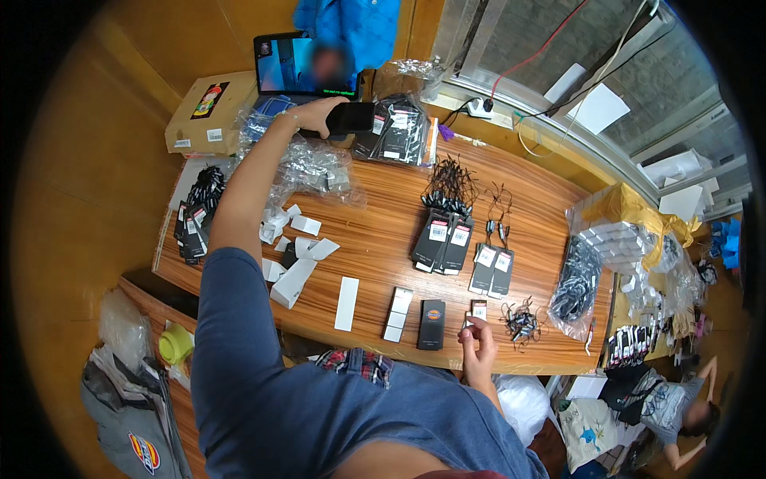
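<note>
Nearest, the right hand [477, 345] rests at the front edge of the wooden bench [383, 239], its grip pinched on a small white-labelled black card [479, 310] that lies flat on the wood. Just left of the card sits a black box [432, 323] lying flat, then a white folded insert [398, 314] and a long white strip [347, 303]. To the card's right is a small tangle of black cords [523, 322], and beyond that a clear bag of black cords [576, 287] near the bench's right end.

Farther in, two pairs of black tagged packets [444, 241] lie side by side at mid-bench, with loose black cords [451, 184] spread behind them. On the left, white folded cartons [294, 271] are scattered near crumpled clear wrapping [311, 172], and a stack of tagged black packets [194, 215] sits at the left end.

At the far side, the left hand [315, 116] is stretched out with the arm fully extended, its grip closed around a black phone [349, 117] held above the bench's back edge. Behind it stands a lit screen [307, 64], with a brown cardboard box [209, 112] to its left.
</note>
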A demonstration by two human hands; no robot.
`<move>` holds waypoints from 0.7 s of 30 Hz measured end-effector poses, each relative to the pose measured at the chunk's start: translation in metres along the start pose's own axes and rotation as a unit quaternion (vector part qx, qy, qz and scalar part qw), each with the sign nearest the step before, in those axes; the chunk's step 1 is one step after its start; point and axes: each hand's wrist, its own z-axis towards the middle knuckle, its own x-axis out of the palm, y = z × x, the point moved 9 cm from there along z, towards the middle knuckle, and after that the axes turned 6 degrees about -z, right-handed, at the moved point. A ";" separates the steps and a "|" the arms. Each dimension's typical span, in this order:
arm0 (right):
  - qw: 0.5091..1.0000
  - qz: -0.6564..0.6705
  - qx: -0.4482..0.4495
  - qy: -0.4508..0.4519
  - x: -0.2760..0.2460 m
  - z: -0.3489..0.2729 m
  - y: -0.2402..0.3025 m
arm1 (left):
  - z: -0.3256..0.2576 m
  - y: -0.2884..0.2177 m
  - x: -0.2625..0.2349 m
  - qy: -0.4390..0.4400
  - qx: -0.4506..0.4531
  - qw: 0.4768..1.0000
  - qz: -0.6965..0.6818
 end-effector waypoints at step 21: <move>0.995 -0.058 -0.011 0.075 0.048 0.018 0.028 | -0.100 0.141 -0.089 -0.312 -0.211 0.920 0.106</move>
